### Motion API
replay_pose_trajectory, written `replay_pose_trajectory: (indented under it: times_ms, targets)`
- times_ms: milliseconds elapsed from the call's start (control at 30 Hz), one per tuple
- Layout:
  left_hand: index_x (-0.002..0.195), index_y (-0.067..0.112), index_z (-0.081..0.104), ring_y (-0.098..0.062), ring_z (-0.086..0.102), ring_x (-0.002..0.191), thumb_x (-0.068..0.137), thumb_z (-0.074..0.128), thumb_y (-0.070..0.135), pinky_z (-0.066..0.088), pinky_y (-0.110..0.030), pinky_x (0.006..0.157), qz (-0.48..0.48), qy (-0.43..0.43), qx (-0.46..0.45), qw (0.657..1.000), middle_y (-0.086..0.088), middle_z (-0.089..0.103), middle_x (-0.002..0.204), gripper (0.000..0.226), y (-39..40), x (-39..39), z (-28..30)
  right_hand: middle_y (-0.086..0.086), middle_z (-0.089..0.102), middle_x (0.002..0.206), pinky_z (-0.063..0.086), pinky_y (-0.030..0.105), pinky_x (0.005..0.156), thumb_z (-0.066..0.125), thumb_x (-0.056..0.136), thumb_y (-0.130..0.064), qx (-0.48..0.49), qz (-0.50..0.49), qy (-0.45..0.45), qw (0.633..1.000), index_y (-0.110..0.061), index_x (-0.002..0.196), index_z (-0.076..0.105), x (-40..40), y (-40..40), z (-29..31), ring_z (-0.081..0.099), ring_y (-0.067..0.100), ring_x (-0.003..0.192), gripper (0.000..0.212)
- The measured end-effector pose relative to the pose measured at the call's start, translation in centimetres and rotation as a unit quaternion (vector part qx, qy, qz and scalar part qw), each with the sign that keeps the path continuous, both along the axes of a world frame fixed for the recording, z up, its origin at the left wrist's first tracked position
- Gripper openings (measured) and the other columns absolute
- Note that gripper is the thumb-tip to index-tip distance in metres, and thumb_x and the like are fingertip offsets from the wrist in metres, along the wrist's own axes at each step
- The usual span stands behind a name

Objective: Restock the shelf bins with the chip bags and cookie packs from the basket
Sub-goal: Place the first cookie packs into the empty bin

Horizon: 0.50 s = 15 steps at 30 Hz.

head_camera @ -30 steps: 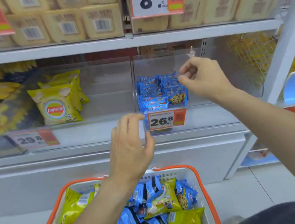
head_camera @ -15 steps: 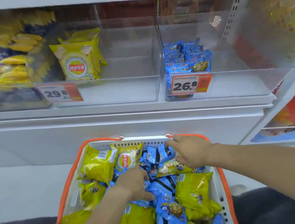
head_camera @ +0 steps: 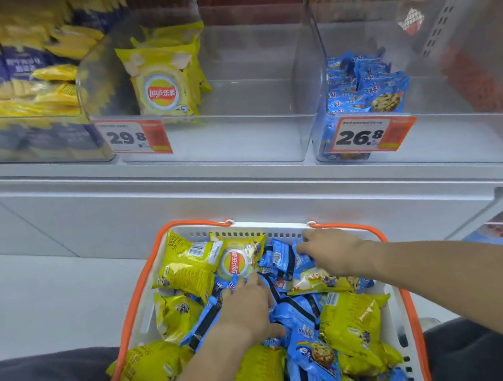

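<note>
both hands are down in the white basket [head_camera: 251, 231] with the orange rim. the left hand [head_camera: 250, 307] lies flat on a pile of blue cookie packs [head_camera: 297, 319] in the middle, fingers spread, and i cannot tell if it holds one. the right hand [head_camera: 333, 251] is at the far edge, fingers curled over more blue packs, but a real hold is not clear. yellow chip bags [head_camera: 186, 267] lie all around them. up on the shelf, the clear chip bin [head_camera: 236, 140] has a few yellow lay's bags at its left side, and the clear cookie bin [head_camera: 449, 136] beside it has a small stack of blue packs at its left side
</note>
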<state>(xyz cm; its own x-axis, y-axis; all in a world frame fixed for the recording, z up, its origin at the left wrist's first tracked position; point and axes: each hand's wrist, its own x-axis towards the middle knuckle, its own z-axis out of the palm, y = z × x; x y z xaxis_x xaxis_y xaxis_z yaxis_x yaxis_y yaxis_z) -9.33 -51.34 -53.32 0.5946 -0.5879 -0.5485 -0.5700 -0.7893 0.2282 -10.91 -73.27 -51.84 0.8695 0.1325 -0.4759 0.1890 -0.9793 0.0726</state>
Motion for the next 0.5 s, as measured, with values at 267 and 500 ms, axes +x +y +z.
replay_pose_trajectory:
  times_ms: [267,500]
  targets:
    - [0.120,0.017,0.060,-0.017,0.058,0.113,0.088,0.062,0.059,0.049,-0.030,0.094,0.126,0.080,-0.147,0.978,-0.001,0.060,0.126,0.053,-0.2,1.7,1.1,0.009,0.060,0.130,0.049,0.038,0.093,0.053,0.097,-0.012,0.191,-0.189,-0.083,0.960,-0.017,0.132,0.052,1.9,1.0,2.7,0.058,0.029,0.114,0.034]
    - [0.134,0.019,0.046,-0.010,0.065,0.093,0.090,0.060,0.053,0.051,-0.025,0.070,0.354,0.077,-0.416,0.834,0.008,0.064,0.107,0.057,-1.8,3.3,3.8,0.010,0.072,0.100,0.053,0.037,0.064,0.049,0.103,-0.017,0.489,-0.369,-0.123,0.781,-0.024,0.113,0.040,1.7,2.2,8.3,0.069,0.024,0.075,0.015]
